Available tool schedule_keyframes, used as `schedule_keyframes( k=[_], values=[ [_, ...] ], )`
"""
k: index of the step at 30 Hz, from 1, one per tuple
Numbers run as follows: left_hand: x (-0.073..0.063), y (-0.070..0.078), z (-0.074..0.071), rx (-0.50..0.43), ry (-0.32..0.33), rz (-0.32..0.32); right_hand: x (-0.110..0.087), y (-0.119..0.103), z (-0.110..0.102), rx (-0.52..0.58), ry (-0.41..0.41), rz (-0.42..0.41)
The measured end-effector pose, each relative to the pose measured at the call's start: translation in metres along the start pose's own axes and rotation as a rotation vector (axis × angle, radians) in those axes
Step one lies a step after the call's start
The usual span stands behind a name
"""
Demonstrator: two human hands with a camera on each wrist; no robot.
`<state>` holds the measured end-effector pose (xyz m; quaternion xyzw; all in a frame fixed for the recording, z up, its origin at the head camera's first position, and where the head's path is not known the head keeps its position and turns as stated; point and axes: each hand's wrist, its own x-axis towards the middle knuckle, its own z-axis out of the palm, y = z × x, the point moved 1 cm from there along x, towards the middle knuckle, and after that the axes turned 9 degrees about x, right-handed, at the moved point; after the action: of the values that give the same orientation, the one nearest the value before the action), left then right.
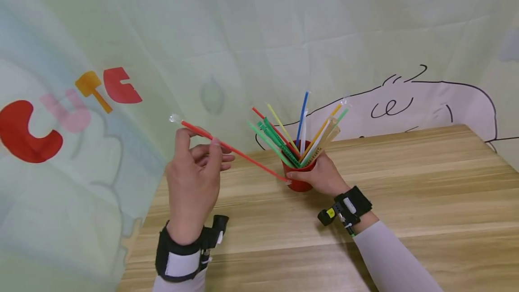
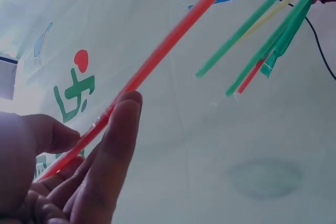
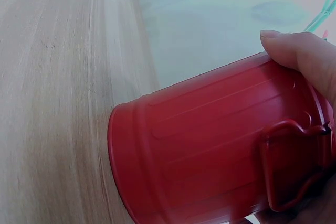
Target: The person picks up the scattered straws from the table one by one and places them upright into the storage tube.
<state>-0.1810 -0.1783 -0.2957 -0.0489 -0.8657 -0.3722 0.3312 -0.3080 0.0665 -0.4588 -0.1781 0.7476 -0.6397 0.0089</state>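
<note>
A long red straw [image 1: 253, 161] in a clear wrapper slants across the head view, pinched between the thumb and fingers of my left hand [image 1: 192, 188]. Its lower end overlaps the front of a red metal bucket [image 1: 300, 186]. Around the bucket's right side, near the rim, my right hand [image 1: 329, 178] grips it, thumb across the front. In the right wrist view a wire handle [image 3: 266, 166] shows on its ribbed wall. Several straws stand fanned out inside, among them a blue straw [image 1: 302, 118], green straws [image 1: 268, 141] and brown paper-wrapped ones [image 1: 324, 141].
The bucket stands on a wood-grain table [image 1: 405, 184], towards its back edge. Behind and to the left hangs a pale printed cloth [image 1: 243, 26] with coloured letters and a line-drawn figure. Both wrists carry strapped cameras.
</note>
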Motion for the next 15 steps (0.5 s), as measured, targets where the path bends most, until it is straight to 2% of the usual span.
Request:
schedule_keyframes(
  k=[6, 11, 15],
  values=[
    [0.004, 0.004, 0.006, -0.079, 0.053, 0.021, 0.000, -0.001, 0.000, -0.008, 0.004, 0.002],
    [0.008, 0.003, 0.017, -0.110, 0.052, 0.031, -0.001, -0.001, 0.000, -0.002, -0.002, -0.004],
    [0.009, 0.002, 0.028, -0.076, 0.028, 0.044, 0.000, -0.002, 0.000, -0.005, -0.002, 0.004]
  ],
)
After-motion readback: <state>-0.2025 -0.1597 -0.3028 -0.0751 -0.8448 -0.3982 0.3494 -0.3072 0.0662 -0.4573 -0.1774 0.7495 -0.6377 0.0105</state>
